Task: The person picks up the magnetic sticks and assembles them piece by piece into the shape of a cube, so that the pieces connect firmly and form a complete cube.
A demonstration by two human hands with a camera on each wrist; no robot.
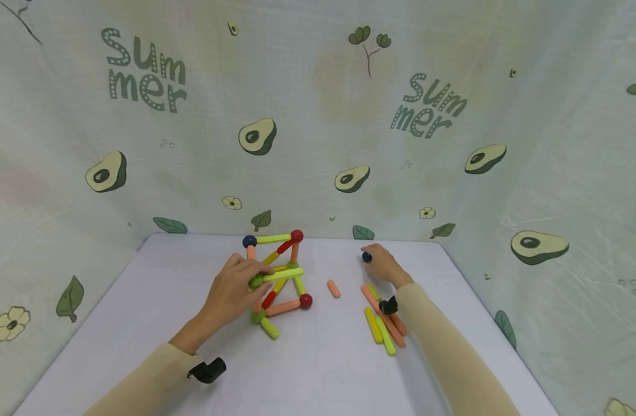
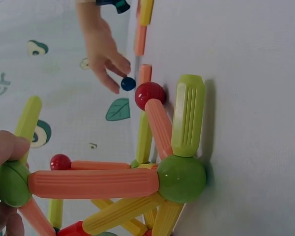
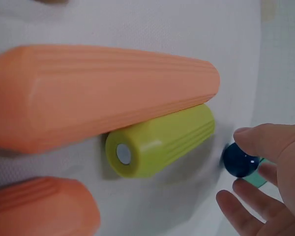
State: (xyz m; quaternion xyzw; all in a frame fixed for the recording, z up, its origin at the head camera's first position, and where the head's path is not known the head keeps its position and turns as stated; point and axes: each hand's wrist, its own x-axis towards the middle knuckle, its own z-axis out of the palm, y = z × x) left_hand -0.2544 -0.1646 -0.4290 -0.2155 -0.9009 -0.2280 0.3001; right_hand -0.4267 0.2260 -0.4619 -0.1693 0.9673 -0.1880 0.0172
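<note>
My left hand (image 1: 241, 286) pinches a green ball (image 2: 14, 183) at the near upper corner of a frame of magnetic sticks and balls. From that ball a yellow-green stick (image 1: 283, 275) sticks out to the right. Below, a second green ball (image 2: 182, 179) joins salmon, yellow and short green sticks at table level. A dark blue ball (image 1: 249, 241) and a red ball (image 1: 297, 236) form the far top corners. Toward the back right of the table, my right hand (image 1: 384, 266) holds a loose dark blue ball (image 3: 241, 160) between thumb and fingers.
Beneath my right forearm lie loose salmon sticks (image 1: 369, 296), a yellow stick (image 1: 373, 325) and yellow-green sticks (image 1: 386, 335). One short salmon stick (image 1: 333, 288) lies between the frame and that pile. A printed cloth (image 1: 318, 144) hangs behind the white table (image 1: 318, 370).
</note>
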